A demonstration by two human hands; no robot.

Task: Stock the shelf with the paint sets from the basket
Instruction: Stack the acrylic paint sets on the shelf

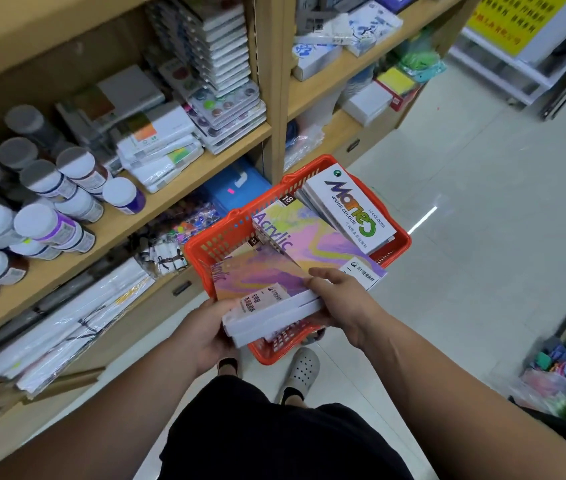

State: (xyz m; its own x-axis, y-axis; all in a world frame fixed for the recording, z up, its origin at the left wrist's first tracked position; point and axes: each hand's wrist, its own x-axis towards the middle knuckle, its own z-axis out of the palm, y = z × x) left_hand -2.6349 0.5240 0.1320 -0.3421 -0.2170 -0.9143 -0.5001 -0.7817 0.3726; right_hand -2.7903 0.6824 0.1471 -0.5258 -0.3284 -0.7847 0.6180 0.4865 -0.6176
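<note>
Two stacked Acrylic paint boxes (pixel 257 282) sit just above the near end of the orange basket (pixel 205 247). The left hand (pixel 205 330) grips their near corner and the right hand (pixel 340 303) clasps the right edge. They are probably light, stiff and slick-faced, so holding opposite edges should stop the top box sliding on the way to the shelf (pixel 157 202).

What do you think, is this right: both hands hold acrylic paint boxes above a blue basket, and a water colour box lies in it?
The basket is orange-red, not blue, as the head view shows. The left hand and right hand do hold the acrylic paint boxes above it, and the water colour box lies in it.
</note>
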